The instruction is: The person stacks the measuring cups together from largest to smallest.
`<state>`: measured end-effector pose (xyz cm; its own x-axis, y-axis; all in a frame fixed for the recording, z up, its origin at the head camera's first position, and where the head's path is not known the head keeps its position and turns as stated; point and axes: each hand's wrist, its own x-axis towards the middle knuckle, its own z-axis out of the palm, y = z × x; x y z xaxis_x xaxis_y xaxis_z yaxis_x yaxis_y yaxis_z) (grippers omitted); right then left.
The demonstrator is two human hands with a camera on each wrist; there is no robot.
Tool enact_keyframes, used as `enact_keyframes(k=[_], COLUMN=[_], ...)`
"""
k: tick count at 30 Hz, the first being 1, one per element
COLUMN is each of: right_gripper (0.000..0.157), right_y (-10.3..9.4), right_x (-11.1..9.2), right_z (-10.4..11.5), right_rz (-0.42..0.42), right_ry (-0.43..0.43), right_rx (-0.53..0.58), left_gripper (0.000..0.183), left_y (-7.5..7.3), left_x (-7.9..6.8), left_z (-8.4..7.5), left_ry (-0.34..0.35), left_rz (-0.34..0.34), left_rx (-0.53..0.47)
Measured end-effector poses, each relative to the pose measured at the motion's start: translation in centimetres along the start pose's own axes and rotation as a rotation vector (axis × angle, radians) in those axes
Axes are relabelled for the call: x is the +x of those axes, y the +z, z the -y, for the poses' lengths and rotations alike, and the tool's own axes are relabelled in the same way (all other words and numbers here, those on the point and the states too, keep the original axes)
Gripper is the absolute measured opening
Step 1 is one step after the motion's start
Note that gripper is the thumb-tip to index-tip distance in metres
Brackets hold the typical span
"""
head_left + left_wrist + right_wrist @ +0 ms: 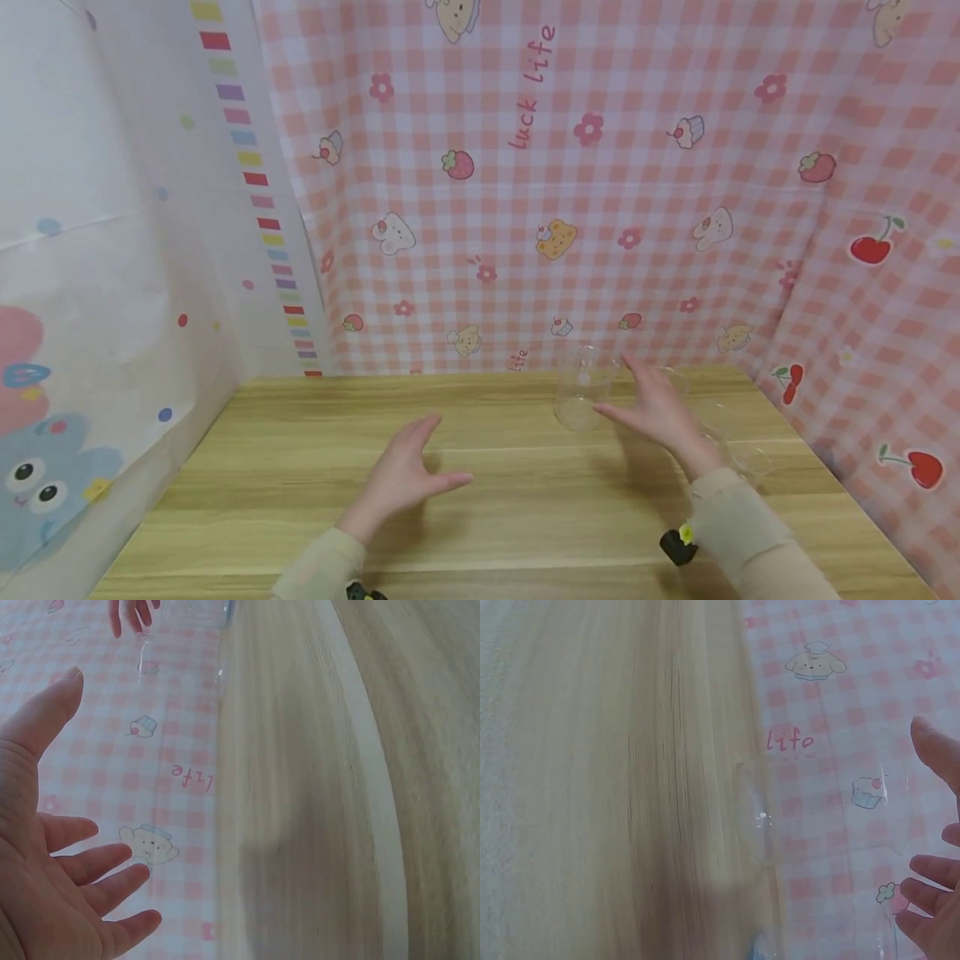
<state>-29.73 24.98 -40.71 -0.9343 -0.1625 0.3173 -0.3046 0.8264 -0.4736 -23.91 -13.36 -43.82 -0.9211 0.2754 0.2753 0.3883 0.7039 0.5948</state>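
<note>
A clear, see-through cylindrical cup [581, 390] stands upright toward the back of the wooden table, right of the middle. My right hand [656, 408] is just to its right, fingers spread and thumb tip right at the cup's side in the head view. In the right wrist view the same cup [825, 810] shows to the left of the fingertips [922, 892]. Left of the cup and well apart from it, my left hand [401, 475] hovers over the table with thumb and fingers spread, holding nothing.
More clear vessels [752, 458] stand at the right, partly hidden behind my right hand and forearm. The wooden table [510, 533] meets a pink checked cloth [495, 208] at the back. Cloth also hangs along the left and right sides.
</note>
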Motion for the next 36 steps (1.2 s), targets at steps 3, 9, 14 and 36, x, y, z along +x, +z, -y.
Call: enact_keyframes(k=[3,9,14,36], right_gripper=[0.099,0.098,0.099,0.104], right_y=[0.3,0.6,0.6,1.6], right_x=[0.2,0.7,1.4,3.8], right_z=[-0.1,0.1,0.0,0.1], right_rz=[0.012,0.004,0.013,0.095], right_ry=[0.009,-0.008,-0.018,0.034], right_rx=[0.025,0.037,0.031,0.102], left_gripper=[0.102,0.101,0.1,0.103], left_y=[0.3,0.9,1.3,3.0], left_x=[0.1,0.1,0.1,1.1], left_z=[-0.1,0.0,-0.1,-0.2], left_ry=[0.005,-0.002,0.0,-0.045], left_rz=[0.003,0.02,0.025,0.038], left_rx=[-0.011,-0.043,-0.06,-0.119])
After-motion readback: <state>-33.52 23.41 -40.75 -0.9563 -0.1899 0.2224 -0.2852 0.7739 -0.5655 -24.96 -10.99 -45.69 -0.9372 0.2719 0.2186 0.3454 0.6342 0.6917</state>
